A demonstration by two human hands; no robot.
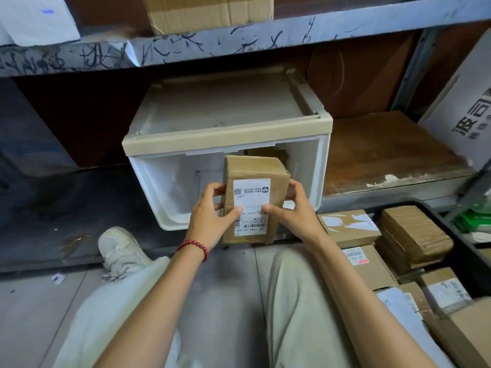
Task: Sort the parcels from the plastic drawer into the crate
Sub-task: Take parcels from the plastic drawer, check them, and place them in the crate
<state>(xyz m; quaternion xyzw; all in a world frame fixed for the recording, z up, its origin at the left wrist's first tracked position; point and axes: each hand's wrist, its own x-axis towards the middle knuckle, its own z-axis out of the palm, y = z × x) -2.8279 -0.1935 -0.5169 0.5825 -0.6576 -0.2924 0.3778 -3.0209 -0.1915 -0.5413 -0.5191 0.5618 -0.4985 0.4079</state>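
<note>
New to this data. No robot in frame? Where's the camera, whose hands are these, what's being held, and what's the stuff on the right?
There is no robot: a person is working with bare hands. The one picture comes from a wide-angle camera worn on the person's head, looking forward and down, so the arms and legs are their own. The left hand and right hand grip a cardboard parcel with a white shipping label, held in front of a white plastic drawer on a low shelf. At lower right, a black crate holds other parcels.
</note>
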